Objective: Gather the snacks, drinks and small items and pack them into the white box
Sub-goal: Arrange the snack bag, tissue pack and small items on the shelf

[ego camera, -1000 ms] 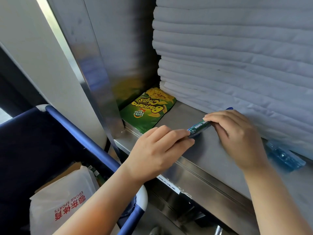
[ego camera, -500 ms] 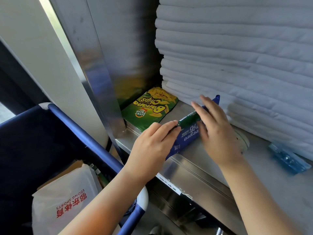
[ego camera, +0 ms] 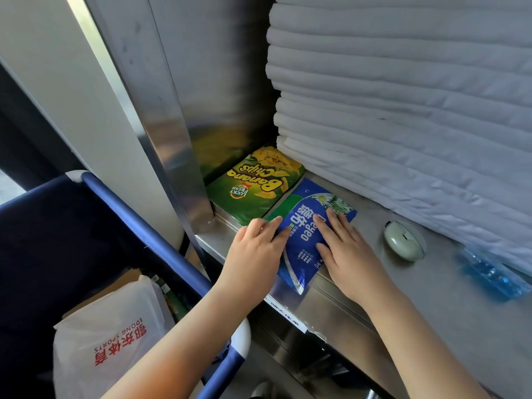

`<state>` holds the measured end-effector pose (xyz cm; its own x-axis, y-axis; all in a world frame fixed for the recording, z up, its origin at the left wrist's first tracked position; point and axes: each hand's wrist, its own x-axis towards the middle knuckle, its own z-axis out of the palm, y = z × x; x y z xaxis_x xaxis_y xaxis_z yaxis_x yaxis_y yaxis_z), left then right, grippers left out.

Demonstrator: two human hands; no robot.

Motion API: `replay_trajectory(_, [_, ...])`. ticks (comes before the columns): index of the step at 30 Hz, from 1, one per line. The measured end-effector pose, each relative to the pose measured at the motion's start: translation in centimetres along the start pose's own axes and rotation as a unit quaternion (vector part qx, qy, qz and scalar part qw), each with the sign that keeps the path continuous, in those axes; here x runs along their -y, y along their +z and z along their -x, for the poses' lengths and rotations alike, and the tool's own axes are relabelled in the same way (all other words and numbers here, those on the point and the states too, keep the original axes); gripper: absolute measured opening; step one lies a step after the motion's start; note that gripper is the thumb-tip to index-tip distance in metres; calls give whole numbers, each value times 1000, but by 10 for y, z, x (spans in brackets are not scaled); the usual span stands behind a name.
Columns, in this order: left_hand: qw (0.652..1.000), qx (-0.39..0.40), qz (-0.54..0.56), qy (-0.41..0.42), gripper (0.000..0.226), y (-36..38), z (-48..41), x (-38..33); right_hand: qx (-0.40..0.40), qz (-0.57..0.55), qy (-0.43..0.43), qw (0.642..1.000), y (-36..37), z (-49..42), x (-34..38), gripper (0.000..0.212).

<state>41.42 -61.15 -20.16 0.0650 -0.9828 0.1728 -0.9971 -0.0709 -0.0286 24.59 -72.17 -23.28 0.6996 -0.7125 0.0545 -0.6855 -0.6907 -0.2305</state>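
Brushed steel shelf (ego camera: 446,269) beneath a tall stack of folded white quilts (ego camera: 403,96). On it, at the front lip and slightly overhanging, a flat blue-and-green foil packet (ego camera: 302,226), just beside a green bag of banana chips (ego camera: 253,185). Right hand (ego camera: 345,254) laid flat on the packet with fingers straight; left hand (ego camera: 256,249) touching its left edge with fingers extended, gripping nothing. No white box in view. Probably mid-gathering, 2 packs still to lift. Next, likely: draw the packet past the lip, pinch it, then reach for the chips.

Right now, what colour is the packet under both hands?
The packet is blue with a green corner; head view.
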Motion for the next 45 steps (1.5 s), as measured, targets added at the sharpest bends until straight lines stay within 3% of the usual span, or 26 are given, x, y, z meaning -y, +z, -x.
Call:
replay_trajectory(4, [1000, -23, -9, 19, 48, -4, -2, -4, 17, -9, 11, 1000, -4, 1, -2, 53])
replay_trajectory(9, [996, 63, 19, 59, 58, 13, 0, -14, -27, -42, 32, 998, -17, -6, 6, 43])
replay_trajectory(12, [997, 45, 35, 59, 58, 17, 1, -19, -53, -7, 31, 998, -17, -6, 20, 45])
replay_trajectory(16, [993, 16, 62, 98, 59, 7, 7, -22, -30, 11, 41, 999, -14, -6, 22, 46])
replay_trajectory(22, [961, 60, 216, 161, 55, -2, 6, -18, -17, -27, 26, 999, -27, 4, 13, 39])
replay_trajectory(25, [983, -6, 108, 148, 52, 1, -7, -8, -63, 8, 53, 997, -31, 20, 23, 40])
replay_trajectory(28, [993, 6, 10, 118, 56, 6, -22, -7, -94, 25, 77, 992, -29, 31, 36, 51])
replay_trajectory(33, [993, 64, 30, 90, 54, 24, -31, -10, -24, 17, 89, 996, -24, 29, 37, 78])
replay_trajectory(39, [996, 73, 17, 51, 66, 16, -13, -24, 45, -38, 49, 997, -32, 30, 16, 77])
replay_trajectory(45, [998, 58, -3, 14, 62, 10, 2, -39, 0, 15, 54, 998, -28, 48, 35, 70])
